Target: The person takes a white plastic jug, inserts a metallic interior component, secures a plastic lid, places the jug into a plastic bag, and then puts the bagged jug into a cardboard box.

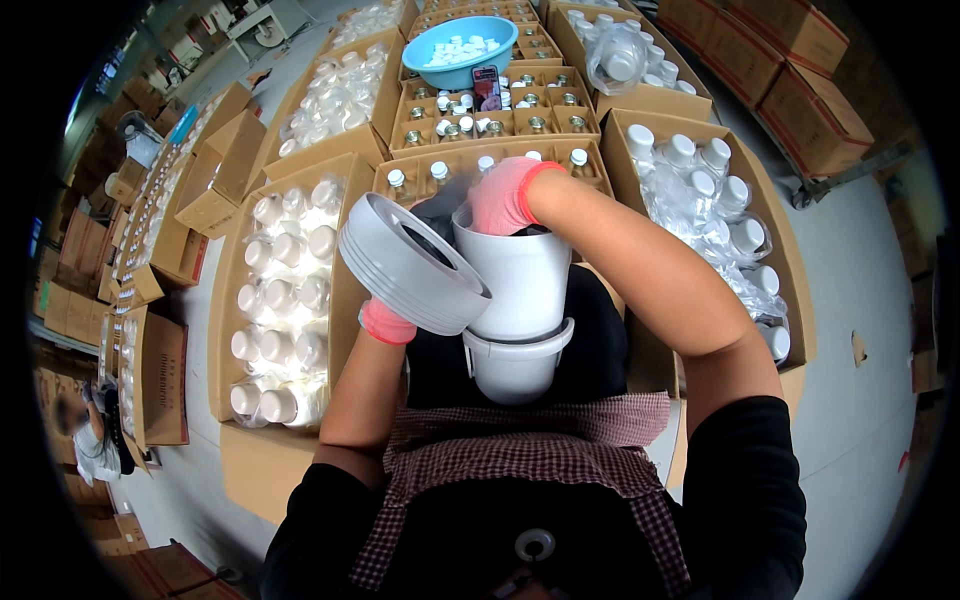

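My right hand (503,197)'s seemingly working the white pipe (512,290)'s mouth, left hand (387,322) behind the collar (400,285); can't tell either grip, steadiness needed next!

We see smooth, satiny plastic on the central container (515,290), matt woven cloth in the apron (530,452) at six o'clock, a glossy plastic basin (450,77) at twelve, and shiny, crinkled film (712,235) in a matt cardboard carton (792,268) towards three.

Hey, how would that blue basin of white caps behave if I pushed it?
The basin looks like thin plastic, so it's probably light and slightly flexible. Its caps lie loose and heaped, so they'd likely shift. Sitting over divided cartons, it may wobble or catch rather than slide smoothly.
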The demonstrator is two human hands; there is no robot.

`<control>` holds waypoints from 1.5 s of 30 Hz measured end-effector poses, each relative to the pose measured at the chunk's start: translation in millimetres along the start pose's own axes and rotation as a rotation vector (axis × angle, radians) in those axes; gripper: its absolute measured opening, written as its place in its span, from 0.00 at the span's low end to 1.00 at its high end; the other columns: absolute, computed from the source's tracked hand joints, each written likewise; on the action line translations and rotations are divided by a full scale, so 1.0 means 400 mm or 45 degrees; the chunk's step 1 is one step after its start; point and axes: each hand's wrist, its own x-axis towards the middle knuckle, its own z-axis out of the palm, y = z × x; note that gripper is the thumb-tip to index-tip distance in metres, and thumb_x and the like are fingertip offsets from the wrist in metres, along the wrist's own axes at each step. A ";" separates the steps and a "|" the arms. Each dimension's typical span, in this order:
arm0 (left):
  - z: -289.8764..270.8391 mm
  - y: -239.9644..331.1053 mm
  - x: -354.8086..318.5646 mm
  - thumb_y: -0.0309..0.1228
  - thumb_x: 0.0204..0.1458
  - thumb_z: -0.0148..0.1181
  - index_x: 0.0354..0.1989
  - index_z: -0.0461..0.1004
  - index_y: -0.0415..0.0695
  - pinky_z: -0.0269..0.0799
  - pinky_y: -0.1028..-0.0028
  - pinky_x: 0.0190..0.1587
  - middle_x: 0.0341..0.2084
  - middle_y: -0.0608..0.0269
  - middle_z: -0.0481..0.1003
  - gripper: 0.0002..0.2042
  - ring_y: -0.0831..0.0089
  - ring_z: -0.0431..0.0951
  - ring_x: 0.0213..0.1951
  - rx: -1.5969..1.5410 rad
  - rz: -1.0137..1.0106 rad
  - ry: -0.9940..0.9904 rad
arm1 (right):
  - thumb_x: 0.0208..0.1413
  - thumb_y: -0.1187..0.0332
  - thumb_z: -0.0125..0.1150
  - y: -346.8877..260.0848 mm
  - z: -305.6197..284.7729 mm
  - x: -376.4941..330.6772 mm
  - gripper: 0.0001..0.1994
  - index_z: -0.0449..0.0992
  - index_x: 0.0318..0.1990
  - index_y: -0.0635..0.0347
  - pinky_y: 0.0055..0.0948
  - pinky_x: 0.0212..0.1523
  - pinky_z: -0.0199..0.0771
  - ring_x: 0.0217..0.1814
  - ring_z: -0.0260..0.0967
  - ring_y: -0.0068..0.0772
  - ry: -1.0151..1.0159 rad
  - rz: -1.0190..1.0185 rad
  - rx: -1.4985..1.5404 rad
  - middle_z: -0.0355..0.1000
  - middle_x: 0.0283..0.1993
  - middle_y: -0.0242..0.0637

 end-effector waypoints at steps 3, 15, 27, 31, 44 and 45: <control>0.087 0.108 0.062 0.35 0.65 0.49 0.64 0.60 0.41 0.74 0.61 0.55 0.57 0.51 0.67 0.21 0.58 0.73 0.56 -0.518 0.340 0.055 | 0.59 0.54 0.48 -0.020 0.023 -0.017 0.26 0.72 0.61 0.57 0.41 0.56 0.72 0.58 0.72 0.53 0.202 -0.007 -0.162 0.74 0.56 0.50; 0.130 0.158 0.184 0.26 0.39 0.63 0.61 0.63 0.38 0.59 0.68 0.64 0.55 0.59 0.67 0.34 0.67 0.67 0.59 0.425 0.184 -0.119 | 0.51 0.73 0.65 0.082 0.255 -0.117 0.21 0.74 0.54 0.66 0.25 0.56 0.66 0.53 0.65 0.24 1.257 -0.556 2.021 0.70 0.50 0.33; 0.127 0.112 0.207 0.36 0.40 0.72 0.44 0.75 0.38 0.61 0.59 0.61 0.48 0.52 0.74 0.22 0.54 0.68 0.58 0.387 0.481 -0.354 | 0.36 0.74 0.65 0.178 0.358 -0.055 0.27 0.76 0.52 0.65 0.36 0.68 0.57 0.68 0.60 0.40 1.447 -0.711 1.779 0.69 0.59 0.44; 0.109 0.078 0.198 0.43 0.42 0.71 0.43 0.76 0.40 0.63 0.59 0.59 0.47 0.51 0.74 0.24 0.55 0.70 0.54 0.305 0.506 -0.339 | 0.36 0.70 0.65 0.187 0.375 -0.035 0.28 0.77 0.52 0.65 0.36 0.68 0.56 0.68 0.60 0.41 1.446 -0.735 1.749 0.69 0.60 0.45; 0.370 0.227 0.115 0.42 0.43 0.65 0.58 0.69 0.46 0.49 0.47 0.64 0.53 0.57 0.67 0.31 0.54 0.64 0.56 1.654 0.490 -0.176 | 0.71 0.52 0.39 0.188 0.351 0.118 0.26 0.77 0.46 0.66 0.45 0.67 0.62 0.65 0.63 0.50 0.292 -1.391 3.218 0.65 0.65 0.52; 0.286 0.188 0.121 0.37 0.46 0.62 0.59 0.68 0.45 0.50 0.48 0.66 0.56 0.53 0.67 0.29 0.51 0.63 0.61 1.365 0.506 -0.137 | 0.71 0.52 0.39 0.207 0.369 0.065 0.25 0.76 0.49 0.66 0.43 0.67 0.63 0.65 0.64 0.47 0.776 -1.026 2.760 0.66 0.64 0.51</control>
